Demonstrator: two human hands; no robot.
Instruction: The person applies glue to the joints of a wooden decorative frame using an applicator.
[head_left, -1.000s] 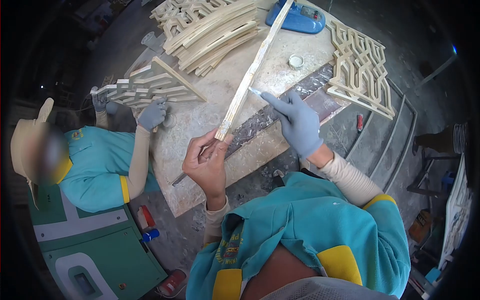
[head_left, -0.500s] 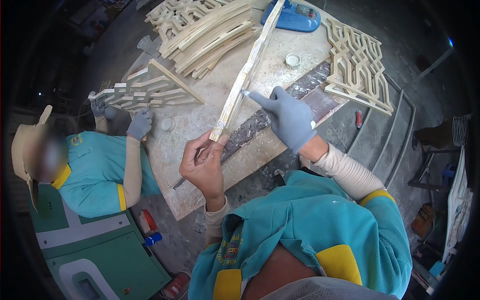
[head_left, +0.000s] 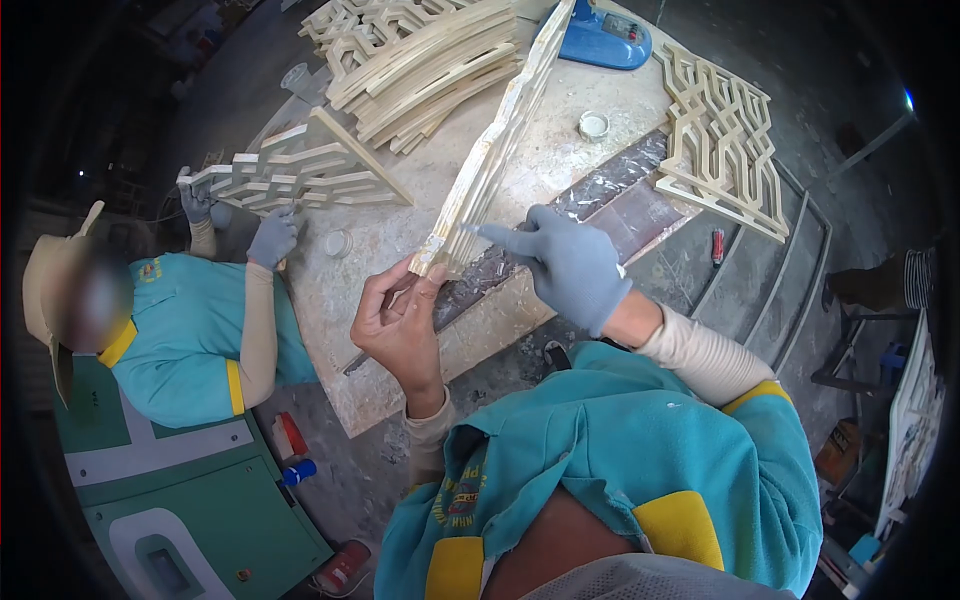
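Over the spotty table (head_left: 425, 190), my left hand (head_left: 400, 325) holds up a wooden piece (head_left: 490, 150) by its near end. My bare thumb and fingers are pinched tight on that end. The wood slants up and away from me, and its far end is near the blue thing (head_left: 605, 45). I can't tell if that end rests on something. My right hand (head_left: 580, 270) has a gray glove on. Its pointing finger sticks out at the side of the wood, very close, but I can't tell if it touches. The other fingers curl in, and I can't see if they hold anything. Just before, that finger was higher up the wood. It has come down closer to my left hand. The wood has turned a bit too, so more of its wavy side shows. I think that means I am at a new spot, and the side is easier to get to. A little round pot (head_left: 593, 125) sits on the table past my glove, and a lacy wood panel (head_left: 725, 150) lies off to the right. At the left, another person's gloved hand (head_left: 272, 238) is by a panel like it.
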